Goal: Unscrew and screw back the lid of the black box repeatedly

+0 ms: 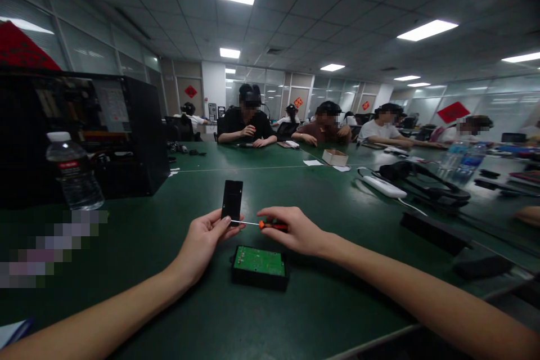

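- The green tabletop (181, 315) spreads across the view, with a thin pale seam running across its far part.
- Low in the middle sits an open black case (259, 280), a green circuit board (260, 260) face up inside it. Clock directions are from this case.
- At ten o'clock stands a capped water bottle (78, 174), before a dark computer tower (145, 135) with its side open.
- Between one and two o'clock is a small open box (334, 158), papers beside it.
- At two o'clock are a white power strip (385, 187) and a black headset (422, 180).
- Around twelve to two o'clock, people sit beyond, under square ceiling lights.
- The left hand (206, 236), at ten o'clock, has thumb and fingers closed on the lower end of a black flat panel (232, 199), held upright.
- The right hand (297, 229), between one and two o'clock, has its fingers closed around the orange-and-black handle of a screwdriver (274, 226); the shaft points left to the panel's lower end.
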